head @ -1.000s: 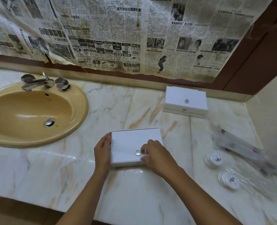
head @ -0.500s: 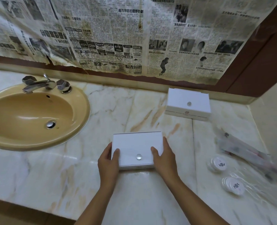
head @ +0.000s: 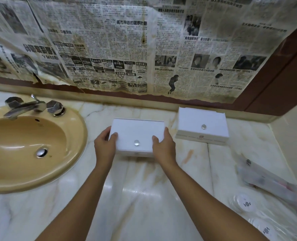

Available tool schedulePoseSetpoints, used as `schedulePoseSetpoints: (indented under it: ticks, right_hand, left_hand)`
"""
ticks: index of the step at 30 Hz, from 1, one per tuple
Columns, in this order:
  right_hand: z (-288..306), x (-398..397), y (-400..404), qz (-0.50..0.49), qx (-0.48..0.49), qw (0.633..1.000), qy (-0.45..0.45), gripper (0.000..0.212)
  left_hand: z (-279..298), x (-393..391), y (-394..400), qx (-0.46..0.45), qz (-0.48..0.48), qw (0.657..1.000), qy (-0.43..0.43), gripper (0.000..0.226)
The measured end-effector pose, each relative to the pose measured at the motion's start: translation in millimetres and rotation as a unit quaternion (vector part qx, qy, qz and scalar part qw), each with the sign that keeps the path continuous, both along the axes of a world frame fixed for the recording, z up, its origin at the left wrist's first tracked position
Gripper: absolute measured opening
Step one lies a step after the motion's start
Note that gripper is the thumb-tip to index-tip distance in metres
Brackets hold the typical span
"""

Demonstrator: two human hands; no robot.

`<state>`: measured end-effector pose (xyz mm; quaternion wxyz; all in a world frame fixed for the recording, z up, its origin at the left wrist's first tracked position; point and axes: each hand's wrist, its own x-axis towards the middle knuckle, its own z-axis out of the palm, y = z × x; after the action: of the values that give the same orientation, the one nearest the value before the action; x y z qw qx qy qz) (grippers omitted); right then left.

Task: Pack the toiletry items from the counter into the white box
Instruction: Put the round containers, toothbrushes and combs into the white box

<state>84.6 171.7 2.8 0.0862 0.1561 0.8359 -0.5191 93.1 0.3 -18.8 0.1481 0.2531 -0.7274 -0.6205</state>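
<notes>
A white box [head: 135, 133] with a small clear knob on its closed lid sits mid-counter, near the back. My left hand [head: 105, 146] grips its left end, thumb on the lid. My right hand [head: 164, 146] grips its right end the same way. A second closed white box [head: 202, 126] with the same knob stands to the right by the wall. On the right of the counter lie toiletries in clear wrappers: a long packet [head: 267, 180] and two round white discs [head: 245, 203] [head: 266, 229].
A tan oval sink [head: 27, 176] with a chrome tap [head: 25, 106] fills the left of the marble counter [head: 144, 188]. Old newspaper [head: 126, 46] covers the wall behind. A side wall [head: 294, 136] closes the counter on the right.
My right hand left the lid's knob and took the box's right end. Both hands then slid the box away from me toward the back wall.
</notes>
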Motion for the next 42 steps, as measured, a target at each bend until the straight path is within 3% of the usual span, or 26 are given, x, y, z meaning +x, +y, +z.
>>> schedulePoseSetpoints:
  ticks: [14,32,37,42]
  right_hand:
    - [-16,-100,-24,-0.010,0.017,1.000,-0.017,0.064]
    - [-21,-97,-16,0.012,-0.005,1.000,-0.020,0.065]
    - [0,-83,8,-0.030,-0.037,0.998,0.042,0.054]
    - [24,-68,63,-0.144,-0.064,0.981,0.111,0.037]
  left_hand:
    - [-20,-109,-23,-0.008,-0.014,0.999,-0.030,0.031]
    - [-23,-112,-33,-0.047,-0.039,0.994,-0.092,0.040]
    - [4,-80,-3,-0.053,0.084,0.995,0.017,0.030]
    - [29,-53,70,-0.030,0.034,0.993,0.108,0.027]
